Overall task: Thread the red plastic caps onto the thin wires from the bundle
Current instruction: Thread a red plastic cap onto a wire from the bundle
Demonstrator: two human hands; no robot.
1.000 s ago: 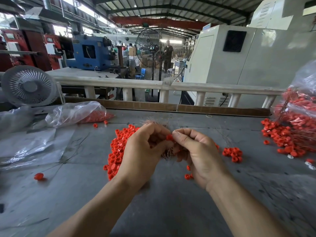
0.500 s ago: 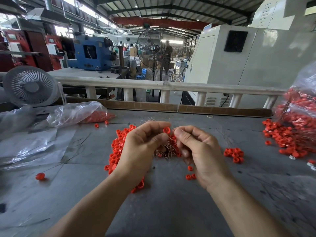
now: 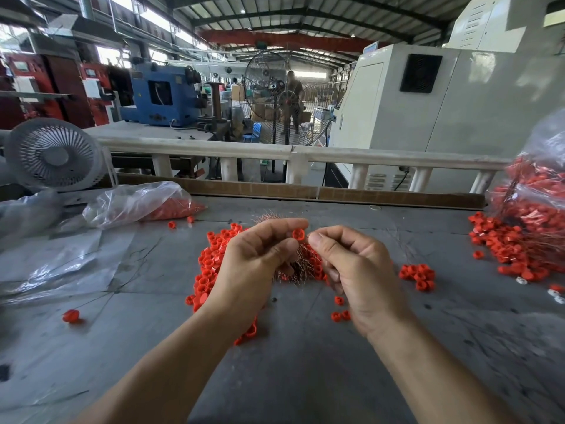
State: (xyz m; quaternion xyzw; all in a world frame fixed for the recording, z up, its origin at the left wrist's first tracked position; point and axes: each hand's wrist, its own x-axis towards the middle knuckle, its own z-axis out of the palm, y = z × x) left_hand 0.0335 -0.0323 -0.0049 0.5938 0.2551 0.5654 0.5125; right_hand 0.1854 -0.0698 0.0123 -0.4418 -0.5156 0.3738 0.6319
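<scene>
My left hand [image 3: 256, 264] grips a bundle of thin copper-coloured wires [image 3: 301, 266] just above the grey table [image 3: 305, 362]. Its index finger reaches over a single red cap [image 3: 298, 234]. My right hand [image 3: 357, 270] pinches that cap's right side with thumb and index fingertip; the other fingers are curled. I cannot make out the wire at the cap itself. A loose pile of red caps [image 3: 211, 264] lies under and left of my left hand.
A small cluster of caps [image 3: 419, 275] lies right of my hands, and a full clear bag [image 3: 538, 209] spills caps at the far right. Another bag of caps [image 3: 137, 203], plastic sheets and a white fan [image 3: 53, 156] are at the left. One capped wire [image 3: 71, 315] lies front left.
Both hands have lifted a little and opened apart. The red cap, earlier tucked between the fingertips, now shows plainly above the wire bundle.
</scene>
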